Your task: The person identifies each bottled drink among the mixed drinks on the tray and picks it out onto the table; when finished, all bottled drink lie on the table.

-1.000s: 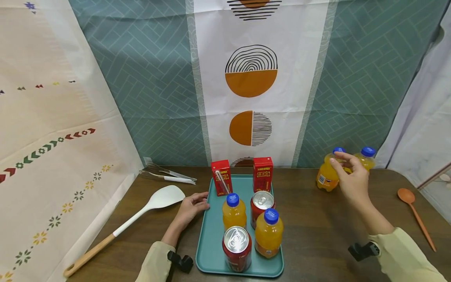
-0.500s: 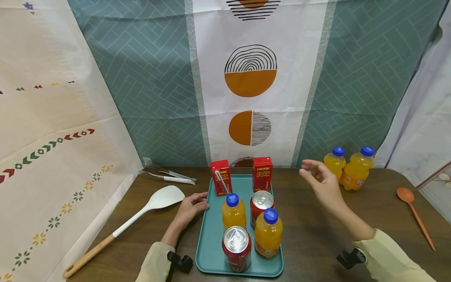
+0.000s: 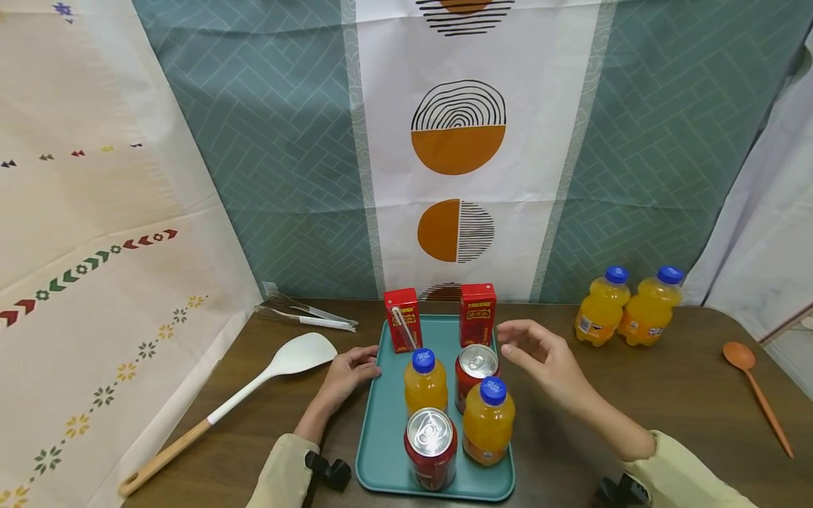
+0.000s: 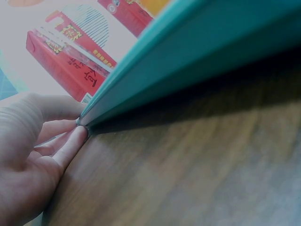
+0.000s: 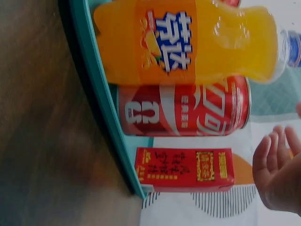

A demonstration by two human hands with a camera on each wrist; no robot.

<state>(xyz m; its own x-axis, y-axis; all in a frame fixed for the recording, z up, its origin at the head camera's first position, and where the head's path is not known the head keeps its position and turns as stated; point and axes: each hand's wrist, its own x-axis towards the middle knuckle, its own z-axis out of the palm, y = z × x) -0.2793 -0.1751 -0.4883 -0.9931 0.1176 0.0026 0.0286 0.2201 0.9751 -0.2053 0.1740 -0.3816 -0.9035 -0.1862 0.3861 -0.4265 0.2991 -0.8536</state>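
At the left rim of a teal tray (image 3: 384, 444) rests my left hand (image 3: 349, 377). In the left wrist view its thumb and fingers pinch that rim. On the tray stand two red drink cartons (image 3: 403, 324), (image 3: 478, 314), one with a straw across its front. Nearer are two orange soda bottles (image 3: 425, 388), (image 3: 488, 427) with blue caps and two red cola cans (image 3: 430, 458), (image 3: 468, 377). My right hand (image 3: 549, 363) hovers just right of the tray, beside the farther can and carton, fingers loosely bent and holding nothing.
Two more orange soda bottles (image 3: 602, 310), (image 3: 651, 310) stand at the back right. A wooden spoon (image 3: 756, 391) lies at the far right. Left of the tray lie a white spatula (image 3: 273, 370) with a wooden handle and whisk-like utensils (image 3: 311, 319). A patterned cloth (image 3: 305, 176) hangs behind.
My right hand has moved left from the two bottles at the back right to the tray's right edge, uncovering both bottles. My left hand has stayed at the tray rim.
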